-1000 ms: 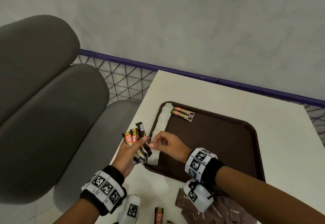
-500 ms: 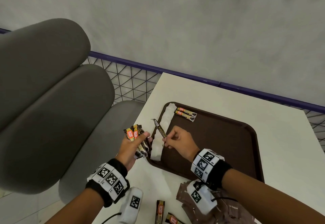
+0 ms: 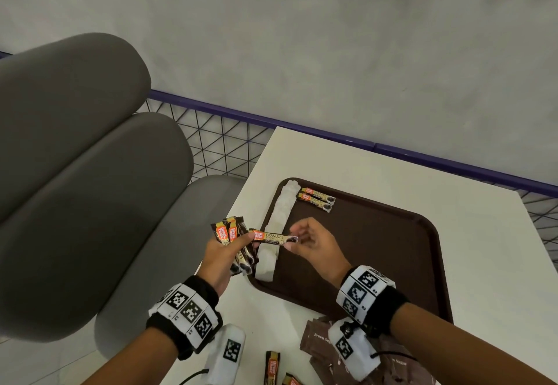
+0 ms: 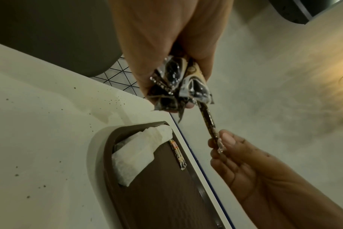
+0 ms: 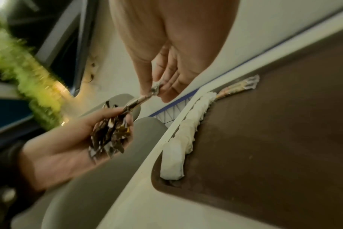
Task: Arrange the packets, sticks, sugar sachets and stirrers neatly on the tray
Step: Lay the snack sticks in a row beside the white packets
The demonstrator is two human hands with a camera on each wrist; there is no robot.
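Note:
My left hand (image 3: pixel 234 244) grips a bundle of coffee sticks (image 3: pixel 231 232) just left of the brown tray (image 3: pixel 377 264). My right hand (image 3: pixel 294 241) pinches the end of one coffee stick (image 3: pixel 271 236), which lies level above the row of white sachets (image 3: pixel 282 218); its other end is still at the left thumb. Two coffee sticks (image 3: pixel 317 199) lie side by side at the tray's far left. The left wrist view shows the bundle (image 4: pixel 176 83) and the pinched stick (image 4: pixel 207 124). In the right wrist view the pinch (image 5: pixel 156 90) is blurred.
Brown sugar sachets (image 3: pixel 320 339) are piled on the white table (image 3: pixel 468 264) near its front edge, partly under my right wrist. Two loose coffee sticks (image 3: pixel 271 366) lie beside them. Grey chair cushions (image 3: pixel 90 188) stand left of the table, a wire fence (image 3: pixel 217 149) behind.
My right hand has drawn one stick out of the left hand's bundle and turned it level over the white sachets. The left hand holds the rest as before.

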